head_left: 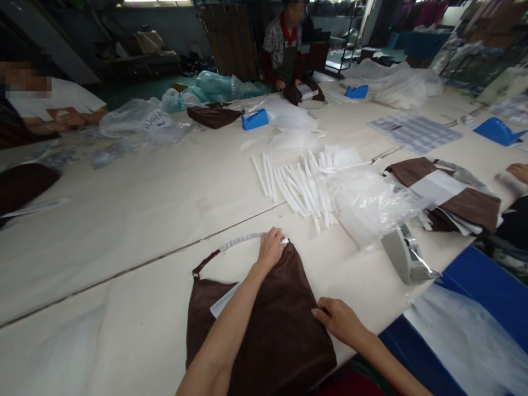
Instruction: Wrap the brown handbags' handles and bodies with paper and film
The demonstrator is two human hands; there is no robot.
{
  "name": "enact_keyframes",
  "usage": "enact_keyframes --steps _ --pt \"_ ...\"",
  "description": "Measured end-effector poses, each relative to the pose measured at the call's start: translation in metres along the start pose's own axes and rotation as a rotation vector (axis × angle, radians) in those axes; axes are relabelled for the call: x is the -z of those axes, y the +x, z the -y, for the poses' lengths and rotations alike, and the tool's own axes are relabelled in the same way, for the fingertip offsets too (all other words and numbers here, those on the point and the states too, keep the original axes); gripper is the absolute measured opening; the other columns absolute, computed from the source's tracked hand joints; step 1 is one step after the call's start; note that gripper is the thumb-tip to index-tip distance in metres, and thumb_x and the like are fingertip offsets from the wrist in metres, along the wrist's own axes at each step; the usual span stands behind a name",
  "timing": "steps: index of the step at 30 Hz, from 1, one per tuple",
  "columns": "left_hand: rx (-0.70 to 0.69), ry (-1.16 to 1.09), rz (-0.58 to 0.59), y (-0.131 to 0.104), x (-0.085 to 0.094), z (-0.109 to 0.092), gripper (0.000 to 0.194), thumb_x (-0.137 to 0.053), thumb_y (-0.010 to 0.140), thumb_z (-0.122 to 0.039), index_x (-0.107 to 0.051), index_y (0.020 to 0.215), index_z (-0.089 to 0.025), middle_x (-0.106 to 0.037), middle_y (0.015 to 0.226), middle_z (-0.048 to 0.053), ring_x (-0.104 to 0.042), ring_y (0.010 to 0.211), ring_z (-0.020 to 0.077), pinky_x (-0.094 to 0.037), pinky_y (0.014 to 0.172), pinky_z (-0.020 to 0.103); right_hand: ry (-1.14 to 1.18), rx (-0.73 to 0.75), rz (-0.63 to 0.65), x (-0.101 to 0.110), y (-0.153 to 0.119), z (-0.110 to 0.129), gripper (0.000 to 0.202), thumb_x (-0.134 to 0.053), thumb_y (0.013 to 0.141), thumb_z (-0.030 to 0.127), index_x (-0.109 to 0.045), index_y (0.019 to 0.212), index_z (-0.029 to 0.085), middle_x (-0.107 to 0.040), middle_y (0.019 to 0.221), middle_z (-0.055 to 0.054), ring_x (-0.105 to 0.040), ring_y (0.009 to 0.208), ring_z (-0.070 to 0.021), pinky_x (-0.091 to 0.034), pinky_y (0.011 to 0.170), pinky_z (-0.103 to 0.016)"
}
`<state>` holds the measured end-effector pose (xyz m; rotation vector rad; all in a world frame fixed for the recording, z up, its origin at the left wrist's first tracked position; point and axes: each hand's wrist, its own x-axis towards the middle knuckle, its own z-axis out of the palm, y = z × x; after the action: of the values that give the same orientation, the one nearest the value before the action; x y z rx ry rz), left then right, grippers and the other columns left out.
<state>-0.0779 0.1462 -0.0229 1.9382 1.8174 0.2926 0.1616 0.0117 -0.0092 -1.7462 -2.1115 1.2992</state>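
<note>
A dark brown handbag lies on the table in front of me, its strap arched away from me. Part of the strap is covered by a clear-and-white sleeve. My left hand has its fingers closed round the strap's right end, close to the bag's upper right corner. At the bag's right side edge, my right hand is closed with thumb and forefinger against the brown material. A white paper pokes out of the bag's opening, partly behind my left forearm.
White foam strips and clear plastic bags lie beyond my hands. A grey tape dispenser stands near the right table edge. Another brown bag lies there too. Co-workers sit or stand around the table, one handling a brown bag.
</note>
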Motion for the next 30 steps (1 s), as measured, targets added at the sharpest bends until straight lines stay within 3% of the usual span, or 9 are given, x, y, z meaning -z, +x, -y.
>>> enact_keyframes --steps 2,4,9,14,17,21,24,26,30 --pt "-0.021 -0.01 -0.026 -0.011 -0.003 0.011 0.015 -0.05 0.091 -0.019 -0.065 0.093 -0.02 -0.066 0.116 0.011 -0.055 0.12 0.0259 -0.033 0.113 0.047 0.063 0.003 -0.059 0.001 0.013 -0.003 0.029 -0.048 0.091 0.038 -0.055 0.068 0.022 -0.061 0.064 -0.001 -0.058 0.062 -0.0184 -0.037 0.062 -0.028" --pt "-0.019 -0.024 -0.053 -0.023 -0.005 0.02 0.013 -0.051 0.091 -0.019 -0.063 0.091 -0.021 -0.067 0.099 0.008 -0.06 0.106 0.0235 -0.039 0.108 0.043 0.114 0.004 -0.148 0.002 0.036 -0.002 0.025 -0.047 0.091 0.039 -0.061 0.08 0.022 -0.066 0.078 -0.004 -0.062 0.072 -0.0197 -0.043 0.069 -0.03" --pt "0.154 -0.163 -0.164 -0.024 -0.015 0.022 0.036 -0.053 0.09 -0.02 -0.053 0.126 -0.019 -0.058 0.129 0.012 -0.062 0.101 0.0202 -0.047 0.098 0.036 0.145 -0.072 -0.226 0.005 0.112 0.019 0.038 -0.054 0.087 0.041 -0.061 0.115 0.016 -0.063 0.119 -0.014 -0.063 0.101 -0.0241 -0.045 0.088 -0.034" --pt "0.354 -0.273 -0.055 -0.015 -0.019 0.023 0.013 -0.062 0.084 -0.021 -0.067 0.095 -0.022 -0.072 0.094 0.003 -0.067 0.088 0.0205 -0.048 0.083 0.03 0.162 -0.194 -0.054 0.01 0.157 0.038 0.028 -0.067 0.076 0.034 -0.064 0.099 0.019 -0.068 0.094 -0.007 -0.063 0.091 -0.0235 -0.043 0.078 -0.033" --pt "0.503 -0.257 -0.062 -0.02 -0.012 0.04 0.013 -0.059 0.084 -0.02 -0.068 0.094 -0.021 -0.073 0.087 0.004 -0.067 0.083 0.0217 -0.048 0.076 0.029 0.276 -0.202 -0.031 0.007 0.158 0.037 0.013 -0.065 0.07 0.025 -0.061 0.081 0.021 -0.065 0.079 -0.001 -0.061 0.079 -0.0201 -0.042 0.071 -0.03" --pt "0.599 -0.231 -0.051 -0.014 -0.005 0.049 0.025 -0.063 0.077 -0.016 -0.069 0.101 -0.019 -0.073 0.088 0.008 -0.067 0.085 0.0252 -0.048 0.078 0.033 0.635 -0.09 -0.107 -0.004 0.147 0.037 0.015 -0.062 0.069 0.03 -0.057 0.08 0.021 -0.059 0.071 0.003 -0.055 0.069 -0.0166 -0.043 0.065 -0.028" --pt "0.524 -0.235 -0.11 0.0 -0.004 0.034 0.038 -0.064 0.074 -0.013 -0.07 0.11 -0.023 -0.069 0.119 0.011 -0.057 0.119 0.03 -0.04 0.102 0.04 0.778 -0.011 -0.135 -0.007 0.136 0.044 0.02 -0.064 0.069 0.034 -0.055 0.081 0.022 -0.056 0.068 0.005 -0.051 0.063 -0.015 -0.042 0.061 -0.028" --pt "0.448 -0.311 -0.195 0.004 -0.004 0.02 0.035 -0.06 0.077 -0.014 -0.072 0.109 -0.022 -0.065 0.128 0.012 -0.047 0.132 0.0307 -0.031 0.112 0.043 0.804 0.025 -0.141 -0.006 0.129 0.046 0.022 -0.066 0.07 0.035 -0.055 0.082 0.022 -0.056 0.069 0.005 -0.05 0.064 -0.0146 -0.042 0.061 -0.027" --pt "0.369 -0.613 -0.315 -0.006 -0.012 -0.004 0.035 -0.044 0.09 -0.033 -0.072 0.105 -0.018 -0.071 0.117 0.01 -0.058 0.118 0.0277 -0.039 0.108 0.043 0.782 0.06 -0.091 -0.003 0.119 0.032 0.026 -0.068 0.074 0.042 -0.056 0.084 0.021 -0.058 0.074 0.003 -0.052 0.07 -0.0153 -0.043 0.067 -0.028"
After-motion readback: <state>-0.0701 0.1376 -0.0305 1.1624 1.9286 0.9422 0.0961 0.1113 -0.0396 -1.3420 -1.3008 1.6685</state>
